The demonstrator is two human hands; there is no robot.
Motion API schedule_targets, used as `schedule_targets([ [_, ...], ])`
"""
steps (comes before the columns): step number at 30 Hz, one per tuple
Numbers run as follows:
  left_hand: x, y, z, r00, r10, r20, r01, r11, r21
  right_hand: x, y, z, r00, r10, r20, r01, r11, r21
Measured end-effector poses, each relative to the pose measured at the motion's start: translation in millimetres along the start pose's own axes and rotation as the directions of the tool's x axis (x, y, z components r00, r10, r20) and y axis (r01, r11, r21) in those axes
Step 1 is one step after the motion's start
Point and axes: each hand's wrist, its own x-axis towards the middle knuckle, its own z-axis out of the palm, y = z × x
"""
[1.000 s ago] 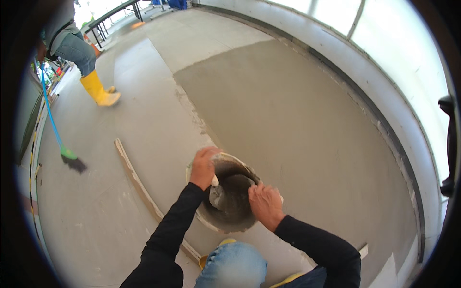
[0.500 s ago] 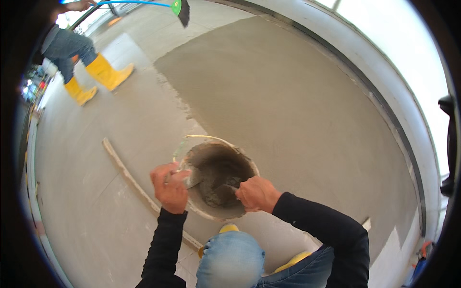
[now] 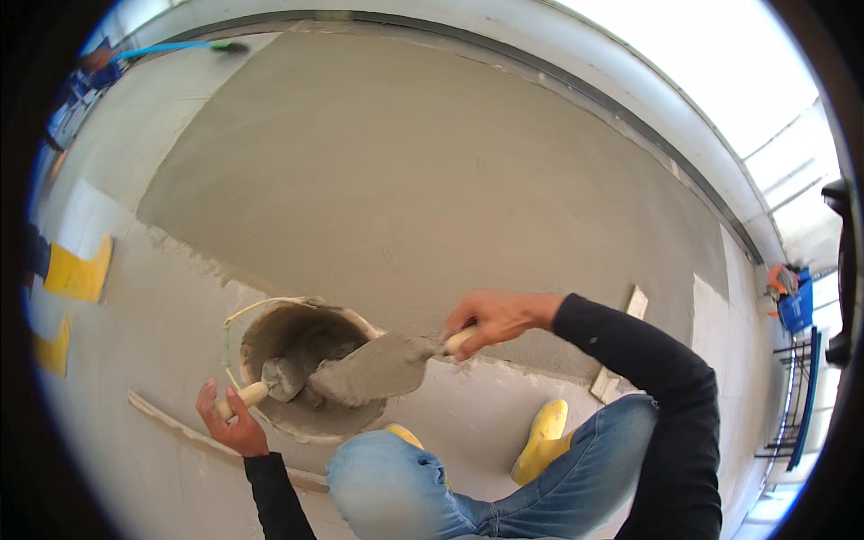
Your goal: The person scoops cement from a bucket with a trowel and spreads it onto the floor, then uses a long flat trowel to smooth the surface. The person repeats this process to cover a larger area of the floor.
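A mortar-crusted bucket (image 3: 279, 335) stands by my knees, with grey wet mortar inside and a thin wire handle (image 3: 229, 346) along its left side. My left hand (image 3: 238, 430) grips the wooden handle of a small trowel (image 3: 283, 379), whose mortar-smeared blade reaches over the bucket's left rim. In my right hand (image 3: 504, 317) is a larger trowel (image 3: 373, 367) with a pale handle. Its broad blade, coated in mortar, slants across the bucket's right rim, with the tip over the opening.
A darker smooth mortar layer (image 3: 432, 180) covers the floor ahead. Wooden strips lie left (image 3: 180, 436) and right (image 3: 621, 346) of me. At far left are a co-worker's yellow boots (image 3: 81, 274) and a blue-handled broom (image 3: 171, 47). A blue container (image 3: 795, 308) stands far right.
The larger trowel has come up out of the bucket to its right rim, in my right hand. My view has swung right, so the bucket and co-worker appear farther left.
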Motion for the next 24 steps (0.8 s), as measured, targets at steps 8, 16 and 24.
schedule_targets([
  [8,-43.0,3.1,25.7,0.846,-0.519,0.126,0.519,0.744,-0.421,-106.3,97.3,77.1,0.788,0.104,-0.607,-0.371,0.867,-0.333],
  [16,-52.6,3.7,42.7,0.749,-0.599,0.285,0.663,0.665,-0.345,-103.8,139.9,96.0,0.680,0.260,-0.686,-0.511,0.838,-0.189],
  [24,-54.9,-3.2,44.5,0.760,-0.586,0.280,0.649,0.685,-0.330,4.0,92.3,166.6,0.659,0.487,-0.573,-0.436,0.868,0.235],
])
